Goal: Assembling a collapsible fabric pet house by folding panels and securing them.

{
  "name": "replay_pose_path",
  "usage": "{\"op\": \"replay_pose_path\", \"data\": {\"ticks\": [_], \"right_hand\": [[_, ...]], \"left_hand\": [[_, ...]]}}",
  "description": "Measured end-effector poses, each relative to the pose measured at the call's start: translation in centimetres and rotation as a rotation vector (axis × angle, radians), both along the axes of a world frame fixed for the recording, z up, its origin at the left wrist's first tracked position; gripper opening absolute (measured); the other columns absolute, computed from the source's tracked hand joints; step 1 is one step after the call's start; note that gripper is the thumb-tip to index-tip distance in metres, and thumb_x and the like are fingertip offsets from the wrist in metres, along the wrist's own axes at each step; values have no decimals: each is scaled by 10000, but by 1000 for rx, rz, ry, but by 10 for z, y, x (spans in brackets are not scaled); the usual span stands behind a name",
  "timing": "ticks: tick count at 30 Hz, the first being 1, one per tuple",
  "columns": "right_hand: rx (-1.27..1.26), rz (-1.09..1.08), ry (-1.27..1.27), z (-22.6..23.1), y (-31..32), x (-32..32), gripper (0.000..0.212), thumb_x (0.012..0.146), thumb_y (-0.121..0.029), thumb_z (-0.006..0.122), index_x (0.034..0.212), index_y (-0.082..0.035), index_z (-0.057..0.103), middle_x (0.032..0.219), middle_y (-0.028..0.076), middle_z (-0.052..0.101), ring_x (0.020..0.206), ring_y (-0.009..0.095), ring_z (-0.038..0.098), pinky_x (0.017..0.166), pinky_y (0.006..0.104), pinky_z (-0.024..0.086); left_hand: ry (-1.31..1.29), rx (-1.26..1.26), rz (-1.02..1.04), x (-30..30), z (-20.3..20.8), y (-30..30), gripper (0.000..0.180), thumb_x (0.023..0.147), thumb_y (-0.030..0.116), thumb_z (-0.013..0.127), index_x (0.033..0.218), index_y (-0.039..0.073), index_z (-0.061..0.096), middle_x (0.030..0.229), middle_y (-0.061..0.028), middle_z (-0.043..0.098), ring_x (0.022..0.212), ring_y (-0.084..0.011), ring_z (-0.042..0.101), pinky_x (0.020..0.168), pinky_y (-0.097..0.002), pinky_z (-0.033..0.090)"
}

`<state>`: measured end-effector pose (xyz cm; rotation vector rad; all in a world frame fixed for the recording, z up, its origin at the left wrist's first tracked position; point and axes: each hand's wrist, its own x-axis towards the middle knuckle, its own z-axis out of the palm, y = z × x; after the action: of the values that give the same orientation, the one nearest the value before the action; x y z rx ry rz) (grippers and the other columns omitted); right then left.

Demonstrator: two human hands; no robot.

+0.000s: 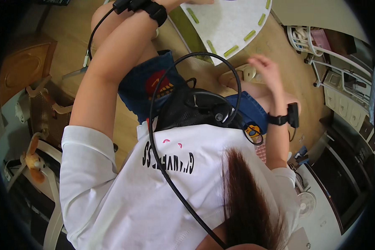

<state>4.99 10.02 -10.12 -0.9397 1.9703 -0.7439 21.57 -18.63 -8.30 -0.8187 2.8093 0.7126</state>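
A white fan-shaped sheet (pixel 237 23) with green strips along its curved edge lies in front of me, over a green surface (pixel 193 39). My left hand (pixel 202 1) is at the top rim, by the sheet's upper left; only a sliver shows and its fingers are cut off. Beyond the sheet's near right edge, my right hand (pixel 268 73) hangs in the air above my right knee, slightly blurred. Its fingers are loosely bent and apart from the thumb, with nothing visible in them. A bit of something purple shows at the sheet's top.
A black cable (pixel 152 125) loops across my white shirt to a black pouch (pixel 187 110) on my lap. On the right stand a white rack (pixel 321 50) and a white fan (pixel 307 203). Left are a wooden cabinet (pixel 25 68) and a chair with a plush toy (pixel 34 162).
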Motion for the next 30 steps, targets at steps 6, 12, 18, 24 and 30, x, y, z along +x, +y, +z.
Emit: {"op": "replay_pose_path", "data": {"ticks": [6,12,18,24,30], "right_hand": [[165,77,-318,-5,-16,84,282,840,-277,587,836,1,635,741,26,623,666,67,548,565,195,423],[-182,-235,-40,-12,-17,86,315,862,-274,546,714,-8,627,550,16,560,497,66,507,477,211,400],[-176,-519,-690,-10,-14,96,223,888,-218,520,901,-14,611,753,9,597,603,49,503,554,189,431],[-337,-872,-1159,-22,-42,91,178,866,-203,557,926,-37,581,769,7,583,627,53,513,575,188,454],[-355,-925,-1194,-31,-22,75,140,851,-179,576,885,-44,581,742,-3,577,627,50,522,578,197,464]], "left_hand": [[90,8,20,-16,-4,1,248,670,232,580,763,15,656,780,-198,623,833,-332,591,758,-419,408],[254,114,192,-32,-11,-5,244,687,247,590,767,30,668,777,-193,628,831,-324,596,822,-424,385],[208,44,297,-46,-11,1,261,706,271,610,795,34,676,842,-195,630,884,-345,577,845,-428,370],[179,35,293,-46,-9,2,256,714,268,605,799,37,677,879,-202,626,935,-349,555,858,-460,346],[157,129,274,-44,-2,3,255,722,264,606,797,30,673,870,-192,630,905,-342,569,862,-453,349]]}}
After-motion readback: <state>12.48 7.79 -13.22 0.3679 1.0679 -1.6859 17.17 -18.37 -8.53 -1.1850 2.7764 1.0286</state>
